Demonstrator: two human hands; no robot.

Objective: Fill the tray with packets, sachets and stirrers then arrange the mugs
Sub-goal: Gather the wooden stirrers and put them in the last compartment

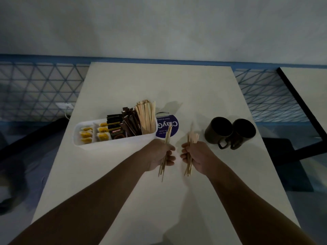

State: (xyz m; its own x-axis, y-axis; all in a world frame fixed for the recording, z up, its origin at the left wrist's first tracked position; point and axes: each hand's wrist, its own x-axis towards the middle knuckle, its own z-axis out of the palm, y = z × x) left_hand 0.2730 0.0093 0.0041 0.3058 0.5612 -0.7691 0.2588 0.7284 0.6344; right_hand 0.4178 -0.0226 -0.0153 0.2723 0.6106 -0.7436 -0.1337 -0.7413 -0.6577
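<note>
A white tray [113,142] sits on the table left of centre. It holds yellow packets [93,134], dark sachets [122,126] and a standing bunch of wooden stirrers [146,118] at its right end. My left hand [160,154] grips a few wooden stirrers [167,134] just in front of the tray's right end. My right hand [194,157] grips another small bunch of stirrers [192,135], blurred at the tips. Two dark mugs [230,132] stand side by side to the right, handles toward me.
A round purple sticker [172,127] lies on the white table [159,85] behind my hands. Blue mesh railing [39,89] runs behind the table. A second table edge [300,96] shows at far right. Dark shapes lie on the floor at left.
</note>
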